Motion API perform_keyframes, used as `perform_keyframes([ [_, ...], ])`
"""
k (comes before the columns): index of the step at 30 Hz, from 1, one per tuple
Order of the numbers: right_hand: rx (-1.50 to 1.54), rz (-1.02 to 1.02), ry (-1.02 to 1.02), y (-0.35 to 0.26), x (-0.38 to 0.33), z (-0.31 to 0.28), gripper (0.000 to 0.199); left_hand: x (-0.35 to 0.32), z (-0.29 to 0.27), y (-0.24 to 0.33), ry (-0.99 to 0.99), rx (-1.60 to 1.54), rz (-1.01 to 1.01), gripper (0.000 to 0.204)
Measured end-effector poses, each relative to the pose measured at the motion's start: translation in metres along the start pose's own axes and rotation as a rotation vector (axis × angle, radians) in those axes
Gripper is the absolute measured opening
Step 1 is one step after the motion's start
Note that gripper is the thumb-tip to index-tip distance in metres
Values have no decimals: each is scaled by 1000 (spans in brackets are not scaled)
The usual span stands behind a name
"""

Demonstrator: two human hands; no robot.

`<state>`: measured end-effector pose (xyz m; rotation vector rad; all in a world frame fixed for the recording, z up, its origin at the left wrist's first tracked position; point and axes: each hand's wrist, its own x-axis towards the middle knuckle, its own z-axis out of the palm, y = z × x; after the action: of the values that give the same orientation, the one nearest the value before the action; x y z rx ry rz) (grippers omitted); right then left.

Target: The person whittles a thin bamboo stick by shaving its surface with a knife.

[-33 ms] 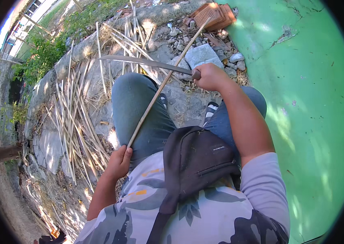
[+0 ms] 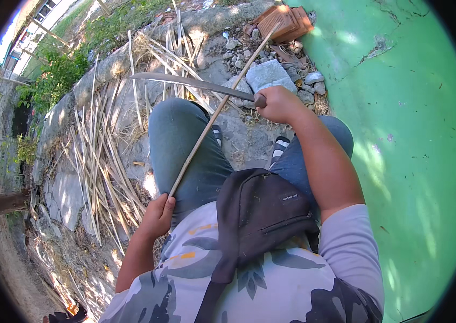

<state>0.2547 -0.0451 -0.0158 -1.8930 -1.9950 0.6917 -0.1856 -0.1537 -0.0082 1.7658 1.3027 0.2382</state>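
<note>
My left hand [image 2: 157, 216] is closed round the near end of a long, thin bamboo strip [image 2: 200, 142], beside my left thigh. The strip slants up and away to the right over my left leg. My right hand [image 2: 281, 103] grips the dark handle of a machete [image 2: 193, 83] above my right knee. Its long blade points left and crosses the strip past the knees. Whether the edge touches the strip, I cannot tell.
Many split bamboo strips [image 2: 101, 172] lie in a loose pile at left, with more beyond my knees. A pale stone block [image 2: 271, 75], rubble and stacked orange tiles [image 2: 282, 24] are ahead. A green painted floor [image 2: 400, 177] spreads at right. A black bag [image 2: 263, 215] hangs across my front.
</note>
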Motion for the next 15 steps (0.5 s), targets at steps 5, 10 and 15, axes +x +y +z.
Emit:
perform_keyframes([
  [5,-38,-38,64,-18,-7,-3,16,-5,0,-12,-11,-30,-55,41],
  [10,10,168,0,15,7,-7,20,-1,0,-4,-27,-29,-46,40],
  [15,94,49,95,-17,-8,-17,23,-10,1,-9,1,-17,-36,39],
])
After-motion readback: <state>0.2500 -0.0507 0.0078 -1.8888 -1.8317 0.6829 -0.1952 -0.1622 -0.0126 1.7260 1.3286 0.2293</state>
